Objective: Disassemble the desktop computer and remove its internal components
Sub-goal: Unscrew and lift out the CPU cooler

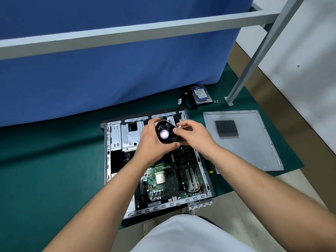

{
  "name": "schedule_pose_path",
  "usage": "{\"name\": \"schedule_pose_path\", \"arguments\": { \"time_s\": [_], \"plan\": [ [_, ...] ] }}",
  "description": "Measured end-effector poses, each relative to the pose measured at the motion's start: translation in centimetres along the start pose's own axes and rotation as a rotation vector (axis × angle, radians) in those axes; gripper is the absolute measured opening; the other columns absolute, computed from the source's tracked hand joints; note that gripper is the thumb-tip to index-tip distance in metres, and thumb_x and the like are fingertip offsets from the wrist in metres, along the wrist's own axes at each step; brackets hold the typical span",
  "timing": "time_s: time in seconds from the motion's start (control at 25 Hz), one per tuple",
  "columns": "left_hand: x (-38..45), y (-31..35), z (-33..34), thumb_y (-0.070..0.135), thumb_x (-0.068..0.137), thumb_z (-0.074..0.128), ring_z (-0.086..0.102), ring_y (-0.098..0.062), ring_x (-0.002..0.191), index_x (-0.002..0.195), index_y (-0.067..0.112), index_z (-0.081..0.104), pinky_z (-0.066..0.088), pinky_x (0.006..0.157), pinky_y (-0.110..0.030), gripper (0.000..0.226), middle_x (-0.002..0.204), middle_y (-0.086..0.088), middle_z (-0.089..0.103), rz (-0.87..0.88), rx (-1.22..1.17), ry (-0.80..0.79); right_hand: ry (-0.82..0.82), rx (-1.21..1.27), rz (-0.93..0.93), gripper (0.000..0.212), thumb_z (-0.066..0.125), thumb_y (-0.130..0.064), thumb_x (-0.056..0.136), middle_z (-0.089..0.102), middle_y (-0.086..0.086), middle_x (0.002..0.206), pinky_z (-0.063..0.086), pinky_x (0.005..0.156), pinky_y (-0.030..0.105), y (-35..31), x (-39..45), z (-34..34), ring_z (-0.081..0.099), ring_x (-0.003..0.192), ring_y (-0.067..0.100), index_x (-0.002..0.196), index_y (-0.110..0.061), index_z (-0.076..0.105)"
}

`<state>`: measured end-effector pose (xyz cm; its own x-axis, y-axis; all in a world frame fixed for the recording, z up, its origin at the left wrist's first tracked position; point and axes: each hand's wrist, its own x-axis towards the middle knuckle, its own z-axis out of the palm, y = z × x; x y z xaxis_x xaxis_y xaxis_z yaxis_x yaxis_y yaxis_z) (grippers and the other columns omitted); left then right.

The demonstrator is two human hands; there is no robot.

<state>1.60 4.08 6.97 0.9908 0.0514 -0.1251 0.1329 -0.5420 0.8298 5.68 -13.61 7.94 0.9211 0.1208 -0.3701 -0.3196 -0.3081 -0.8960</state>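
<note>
I note the cooler fan [165, 133] held at frame centre above the open computer case [116, 135], my left hand [154, 142] gripping its left edge, my right hand [190, 135] pinching its right corner, the bare processor [160, 177] directly below, nearer me.

Both your hands, left hand [152, 140] and right hand [190, 135], hold the cooler fan [166, 132] above the open computer case [107, 160], so they block the way down to its far half. The near half, over the motherboard [163, 180], lies open between your forearms. To the right, the side panel [243, 140] covers the mat; a hard drive [201, 95] and cable [189, 103] sit beyond the case. The left green mat [45, 160] is free. A metal frame leg [254, 57] stands far right.
</note>
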Motion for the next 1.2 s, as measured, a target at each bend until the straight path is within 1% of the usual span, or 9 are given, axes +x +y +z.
{"name": "schedule_pose_path", "arguments": {
  "time_s": [0.2,0.32,0.4,0.48,0.6,0.72,0.88,1.04,1.2],
  "plan": [
    [1.4,0.0,-1.9,0.068,0.082,0.071,0.065,-0.003,0.108,0.130,0.041,0.058,0.048,0.075,-0.012,0.056,0.116,0.019,0.066,-0.201,-0.312,-0.128,-0.048,0.235,0.060,0.019,0.077,-0.016,0.090,0.074,0.016,0.112,0.063,0.075,0.041,-0.1,0.7,-3.3,0.075,0.096,0.032,0.109,-0.015,0.076],
    [2.7,-0.1,-1.2,0.051,0.090,0.071,0.068,-0.027,0.113,0.114,0.021,0.073,0.058,0.089,-0.031,0.038,0.112,0.000,0.075,-0.327,-0.542,-0.193,-0.102,0.254,0.050,0.019,0.075,-0.019,0.092,0.074,0.014,0.116,0.063,0.082,0.042,0.2,1.3,-3.9,0.074,0.101,0.029,0.111,-0.020,0.076],
    [3.4,0.3,-0.2,0.048,0.090,0.073,0.071,-0.029,0.107,0.109,0.014,0.075,0.057,0.092,-0.039,0.039,0.107,-0.006,0.077,-0.342,-0.605,-0.135,-0.049,-0.062,-0.044,0.023,0.068,-0.033,0.096,0.072,0.002,0.122,0.056,0.099,0.043,0.4,2.0,-4.2,0.071,0.110,0.019,0.118,-0.029,0.073],
    [4.1,0.7,0.8,0.048,0.087,0.076,0.075,-0.026,0.094,0.107,0.010,0.075,0.060,0.079,-0.033,0.043,0.103,-0.008,0.078,-0.386,-0.630,-0.075,0.002,-0.501,-0.168,0.043,0.058,-0.049,0.099,0.056,-0.006,0.146,0.041,0.114,0.035,0.5,2.5,-5.0,0.056,0.129,0.013,0.138,-0.033,0.061],
    [5.2,1.1,1.8,0.044,0.083,0.081,0.073,-0.016,0.070,0.101,0.008,0.074,0.056,0.056,-0.021,0.041,0.095,-0.008,0.078,-0.450,-0.664,-0.013,0.003,-0.585,-0.283,0.074,0.050,-0.070,0.088,0.045,-0.009,0.152,0.039,0.115,0.031,-0.1,2.4,-6.0,0.048,0.135,0.010,0.151,-0.031,0.045],
    [7.0,2.1,2.7,0.047,0.082,0.081,0.068,-0.008,0.063,0.094,0.010,0.075,0.051,0.055,-0.018,0.039,0.087,-0.005,0.078,-0.417,-0.579,-0.020,-0.101,-0.639,-0.251,0.089,0.059,-0.079,0.070,0.050,-0.010,0.143,0.038,0.102,0.023,-0.5,2.6,-6.2,0.050,0.129,0.009,0.147,-0.037,0.040],
    [9.7,3.5,4.1,0.057,0.077,0.081,0.058,-0.015,0.063,0.094,0.014,0.076,0.050,0.063,-0.031,0.047,0.075,0.002,0.071,-0.411,-0.475,-0.084,-0.008,-0.772,-0.186,0.087,0.075,-0.070,0.067,0.057,-0.006,0.132,0.047,0.091,0.032,-0.9,4.5,-7.4,0.057,0.118,0.017,0.135,-0.031,0.039],
    [13.3,4.6,5.4,0.062,0.087,0.069,0.071,-0.022,0.102,0.103,0.016,0.076,0.058,0.093,-0.039,0.049,0.097,0.001,0.075,-0.316,-0.484,-0.200,0.115,-0.672,-0.165,0.081,0.077,-0.063,0.068,0.062,-0.005,0.123,0.051,0.092,0.034,-1.3,7.0,-9.8,0.060,0.112,0.017,0.134,-0.026,0.047],
    [17.6,3.3,5.2,0.057,0.100,0.050,0.063,-0.016,0.112,0.114,0.027,0.071,0.046,0.090,-0.027,0.038,0.110,0.011,0.070,0.000,0.062,-0.075,0.226,-0.588,-0.074,0.079,0.076,-0.065,0.063,0.064,-0.010,0.113,0.051,0.089,0.033,-1.1,10.0,-13.6,0.062,0.106,0.015,0.129,-0.028,0.054]
  ]
}}
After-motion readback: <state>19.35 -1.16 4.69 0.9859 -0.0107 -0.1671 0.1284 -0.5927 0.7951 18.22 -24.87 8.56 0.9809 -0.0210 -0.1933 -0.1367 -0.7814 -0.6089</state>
